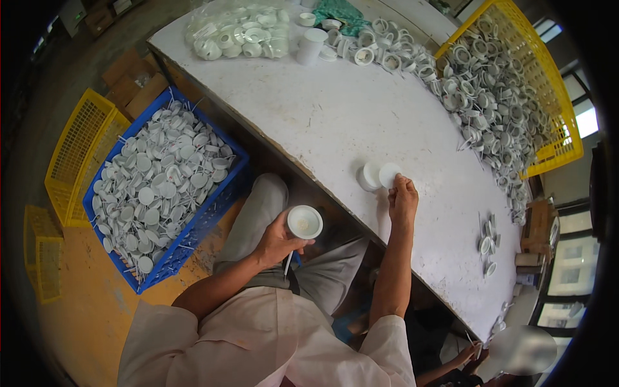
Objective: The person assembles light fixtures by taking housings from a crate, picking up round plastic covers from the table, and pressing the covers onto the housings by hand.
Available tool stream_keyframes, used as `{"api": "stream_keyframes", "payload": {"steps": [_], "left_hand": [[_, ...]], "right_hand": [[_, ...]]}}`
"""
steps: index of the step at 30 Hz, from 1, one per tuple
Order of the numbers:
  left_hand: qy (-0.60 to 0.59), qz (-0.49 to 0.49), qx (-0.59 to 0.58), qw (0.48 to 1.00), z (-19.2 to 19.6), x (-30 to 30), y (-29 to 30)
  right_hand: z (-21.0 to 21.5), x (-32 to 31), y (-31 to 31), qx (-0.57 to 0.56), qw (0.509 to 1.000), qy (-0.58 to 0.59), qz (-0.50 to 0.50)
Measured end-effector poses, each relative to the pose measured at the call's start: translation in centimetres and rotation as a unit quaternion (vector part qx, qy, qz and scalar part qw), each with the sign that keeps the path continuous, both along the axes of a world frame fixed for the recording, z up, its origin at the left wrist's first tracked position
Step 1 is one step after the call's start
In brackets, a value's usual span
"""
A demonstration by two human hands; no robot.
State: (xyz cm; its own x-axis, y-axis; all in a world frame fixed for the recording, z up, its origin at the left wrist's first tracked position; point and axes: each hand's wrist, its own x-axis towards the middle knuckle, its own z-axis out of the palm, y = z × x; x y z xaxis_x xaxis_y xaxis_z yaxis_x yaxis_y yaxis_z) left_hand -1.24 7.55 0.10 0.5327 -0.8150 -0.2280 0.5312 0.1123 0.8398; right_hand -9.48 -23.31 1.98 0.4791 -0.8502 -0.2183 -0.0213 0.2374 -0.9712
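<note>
My left hand [273, 241] is closed around a white round cup-shaped housing [304, 222], held above my lap with its hollow side up. A thin white cable [287, 266] hangs below that hand. Over the white table [335, 122], my right hand [403, 197] pinches the edge of a thin white disc [389, 175] between thumb and fingers. The disc partly overlaps a short stack of white discs [368, 175] on the tabletop; whether it touches the stack I cannot tell.
To my left stands a blue crate [240, 161] heaped with finished-looking white round pieces with cables. A tipped yellow basket [574, 145] spills white ring-shaped housings across the table's far right. A clear bag [238, 32] of white parts lies at the back. Another person's hand [474, 352] shows at lower right.
</note>
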Motion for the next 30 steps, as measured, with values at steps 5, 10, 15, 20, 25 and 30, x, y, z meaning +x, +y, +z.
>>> {"api": "stream_keyframes", "payload": {"steps": [5, 10, 15, 20, 25, 30], "left_hand": [[0.000, -0.022, -0.027, 0.999, 0.0, 0.9, -1.0], [-0.031, -0.050, -0.008, 0.998, 1.2, 0.7, -2.9], [-0.129, -0.057, -0.030, 0.990, 0.3, 0.4, -4.0], [-0.103, -0.057, -0.038, 0.992, 1.0, 0.0, -3.9], [-0.115, -0.060, -0.058, 0.990, 0.7, -0.4, -4.0], [-0.193, -0.083, 0.014, 0.978, 0.0, -0.3, -3.9]], "right_hand": [[1.4, -2.1, 4.3, 0.076, 0.986, -0.145, -0.019], [0.7, -3.2, 8.5, 0.111, 0.985, -0.127, -0.048], [-0.8, -4.5, 11.2, 0.166, 0.978, -0.123, -0.020], [-0.5, -5.1, 13.5, 0.177, 0.978, -0.111, 0.029], [-1.7, -4.4, 15.1, 0.146, 0.987, -0.059, 0.041], [-1.0, -3.3, 16.1, 0.127, 0.991, -0.038, 0.011]]}}
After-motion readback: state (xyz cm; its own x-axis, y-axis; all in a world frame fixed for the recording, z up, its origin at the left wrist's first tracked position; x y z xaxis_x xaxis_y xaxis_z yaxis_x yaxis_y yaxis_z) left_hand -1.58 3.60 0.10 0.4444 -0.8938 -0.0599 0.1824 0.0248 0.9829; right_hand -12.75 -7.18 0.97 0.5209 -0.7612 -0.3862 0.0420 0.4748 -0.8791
